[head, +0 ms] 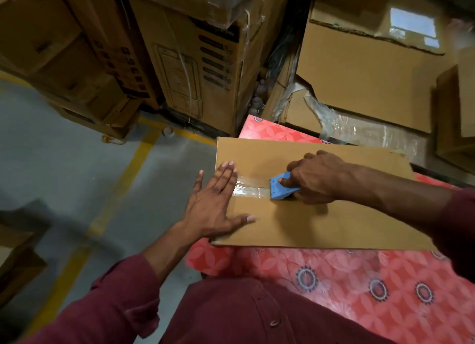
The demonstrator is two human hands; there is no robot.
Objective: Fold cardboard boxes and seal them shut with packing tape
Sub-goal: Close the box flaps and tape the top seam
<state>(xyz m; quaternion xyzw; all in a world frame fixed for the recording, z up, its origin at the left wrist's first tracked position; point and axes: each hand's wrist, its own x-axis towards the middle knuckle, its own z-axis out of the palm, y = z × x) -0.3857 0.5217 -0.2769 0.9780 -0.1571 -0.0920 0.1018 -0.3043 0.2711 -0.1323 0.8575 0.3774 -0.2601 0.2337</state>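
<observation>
A closed brown cardboard box (pixel 334 220) lies on a table with a red flowered cloth (pixel 359 279). A strip of clear packing tape (pixel 250 188) runs along the box's middle seam from its left edge. My left hand (pixel 216 204) lies flat with straight fingers on the box's left end, over the start of the tape. My right hand (pixel 316 179) grips a blue tape dispenser (pixel 281 186) pressed onto the seam at the tape's right end.
Tall stacked cartons (pixel 195 60) stand behind the table, some wrapped in plastic film (pixel 354 130). More boxes (pixel 365 68) rise at the back right. Grey floor with yellow lines (pixel 123 179) lies to the left. Another carton (pixel 15 261) sits at the lower left.
</observation>
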